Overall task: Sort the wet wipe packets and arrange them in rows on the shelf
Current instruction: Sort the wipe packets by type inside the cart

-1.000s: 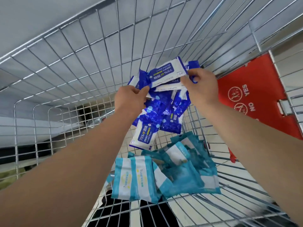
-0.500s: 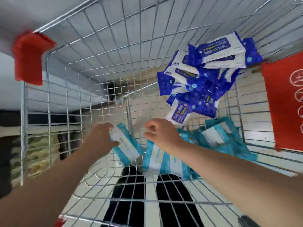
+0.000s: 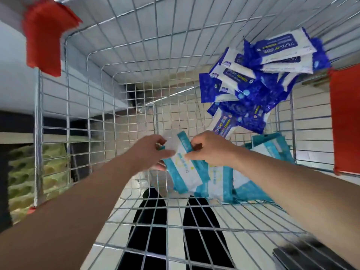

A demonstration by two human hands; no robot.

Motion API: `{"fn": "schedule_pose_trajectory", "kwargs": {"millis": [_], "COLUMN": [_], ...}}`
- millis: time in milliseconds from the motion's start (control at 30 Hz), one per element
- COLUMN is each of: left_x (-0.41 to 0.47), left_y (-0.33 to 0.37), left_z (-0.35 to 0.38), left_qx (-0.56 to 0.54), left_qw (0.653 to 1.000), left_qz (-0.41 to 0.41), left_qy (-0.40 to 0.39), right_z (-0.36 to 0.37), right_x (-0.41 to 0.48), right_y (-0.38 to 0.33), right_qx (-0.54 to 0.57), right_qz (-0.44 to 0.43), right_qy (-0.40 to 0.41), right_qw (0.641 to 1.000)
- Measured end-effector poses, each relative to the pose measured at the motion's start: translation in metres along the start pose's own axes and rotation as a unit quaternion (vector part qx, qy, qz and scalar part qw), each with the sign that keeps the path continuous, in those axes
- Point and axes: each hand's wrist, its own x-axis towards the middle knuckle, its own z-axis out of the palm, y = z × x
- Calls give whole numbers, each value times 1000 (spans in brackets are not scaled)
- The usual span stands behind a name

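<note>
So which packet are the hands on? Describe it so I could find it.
In the wire cart, dark blue packets are heaped at the far right and teal packets lie nearer. Yours is the teal-and-white packet at the teal heap's left edge, the only one gripped by the left hand and right hand.

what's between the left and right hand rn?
Head view: one teal-and-white wipe packet fills the gap. The left hand and the right hand each grip an edge of it.

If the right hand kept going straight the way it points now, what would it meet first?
The teal packet the right hand pinches, then probably the left hand gripping its other edge; depth is unclear.
</note>
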Motion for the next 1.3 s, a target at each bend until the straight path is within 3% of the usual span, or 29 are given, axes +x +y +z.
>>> {"fn": "schedule_pose_trajectory", "kwargs": {"millis": [67,133,200,367,500,667,967,1167,1300], "left_x": [7,19,28,26,22,20,-6,3,33], "left_y": [-2,-12,-24,-39,-34,-12,105,175,211], "left_z": [25,45,55,64,63,60,45,50,69], "left_qx": [100,251,334,341,471,511,475,399,333], "left_qw": [995,968,942,936,876,858,842,855,877], "left_qz": [10,21,23,48,41,10,154,214,229], "left_qy": [-12,9,37,77,92,55,205,253,262], "right_z": [-12,-13,-9,6,6,-17,-115,-178,-206], "right_x": [-10,-19,-26,-36,-33,-36,-74,-74,-46], "right_y": [19,36,47,58,54,51,45,58,68], "right_qx": [-77,-177,-234,-152,-149,-125,-131,-60,0], "right_qz": [16,14,20,18,-5,-22,20,47,62], "right_qy": [4,24,43,-6,-46,15,247,440,457], "right_qw": [997,984,971,988,988,992,960,895,887]}}
